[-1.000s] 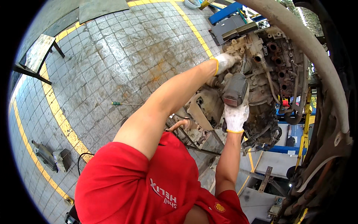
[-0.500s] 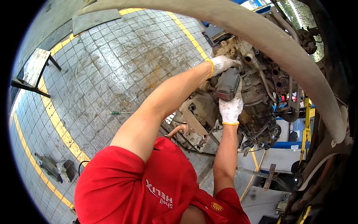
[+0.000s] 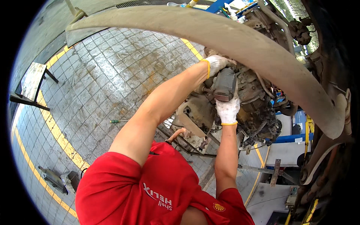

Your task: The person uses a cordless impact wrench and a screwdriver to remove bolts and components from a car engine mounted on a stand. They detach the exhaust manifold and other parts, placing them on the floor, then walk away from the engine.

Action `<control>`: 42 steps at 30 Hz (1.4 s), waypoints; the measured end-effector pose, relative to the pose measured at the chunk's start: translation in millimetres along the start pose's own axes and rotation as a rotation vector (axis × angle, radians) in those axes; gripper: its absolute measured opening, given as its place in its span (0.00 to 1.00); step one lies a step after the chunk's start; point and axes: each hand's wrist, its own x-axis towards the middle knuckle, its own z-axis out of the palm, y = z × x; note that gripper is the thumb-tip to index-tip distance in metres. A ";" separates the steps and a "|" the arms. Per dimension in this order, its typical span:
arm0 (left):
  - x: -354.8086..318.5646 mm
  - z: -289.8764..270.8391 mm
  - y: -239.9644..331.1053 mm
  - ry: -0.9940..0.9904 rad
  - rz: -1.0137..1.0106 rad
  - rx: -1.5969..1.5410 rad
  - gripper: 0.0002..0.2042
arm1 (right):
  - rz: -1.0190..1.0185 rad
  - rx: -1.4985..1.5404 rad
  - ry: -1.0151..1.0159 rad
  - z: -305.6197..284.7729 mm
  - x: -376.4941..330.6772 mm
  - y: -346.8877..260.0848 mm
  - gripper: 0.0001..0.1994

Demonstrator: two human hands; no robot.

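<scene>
A grey power tool (image 3: 225,84) is gripped from below by the right hand (image 3: 228,109) and steadied above by the left hand (image 3: 216,64), closed on it, against the grimy engine block (image 3: 258,108).

Floor (image 3: 93,78) paved in small grey square tiles, stained and worn; rust-coloured patch seen mid-floor; yellow painted line (image 3: 56,135) run along left, second yellow line (image 3: 191,47) toward top; small stand with flat top (image 3: 32,80) placed at left edge; green-handled screwdriver (image 3: 119,121) left lying on tiles; daylight noted, even; blue frame (image 3: 296,137) seen at right.
</scene>
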 end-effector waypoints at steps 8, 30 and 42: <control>-34.9 10.0 7.3 0.063 0.041 0.075 0.17 | 0.038 0.068 0.028 -0.7 -2.9 5.2 0.33; 20.7 -22.7 0.2 0.014 0.080 0.045 0.18 | 0.070 0.012 -0.138 -5.0 22.2 -37.4 0.48; 114.2 -28.3 -17.2 0.296 0.218 0.554 0.20 | -0.150 -0.066 -0.016 -17.5 11.6 -27.0 0.47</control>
